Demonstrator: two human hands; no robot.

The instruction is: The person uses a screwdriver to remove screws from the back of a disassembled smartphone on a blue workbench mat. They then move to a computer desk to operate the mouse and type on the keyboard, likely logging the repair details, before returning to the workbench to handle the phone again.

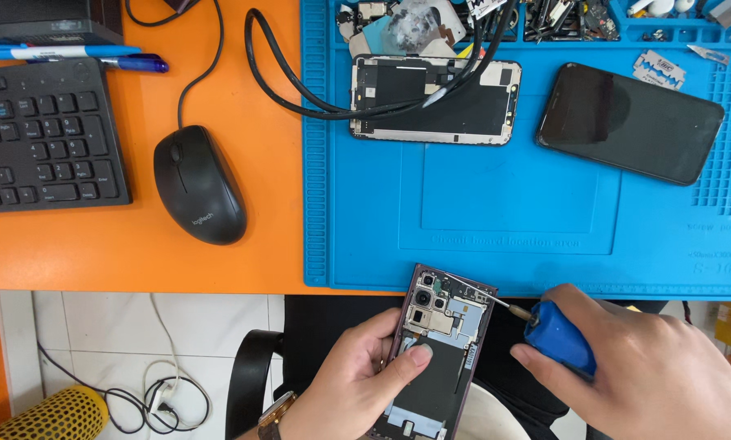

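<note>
At the bottom centre of the frame, the left hand (pixel 357 383) is closed around an opened smartphone (pixel 437 350) with its back cover off, thumb pressed on the dark battery area, probably to steady it. The right hand (pixel 651 367) is wrapped around a blue-handled screwdriver (pixel 557 336), whose thin tip rests at the phone's upper edge beside the camera cluster. The phone is held off the desk, just below the blue repair mat (pixel 512 204). On the mat lie another opened phone (pixel 435 99), crossed by black cables (pixel 300 90), and a dark phone screen (pixel 630 122). Compartments along the mat's top edge (pixel 545 20) hold small parts and tools. At left sit a mouse (pixel 198 183) and keyboard (pixel 44 134).
</note>
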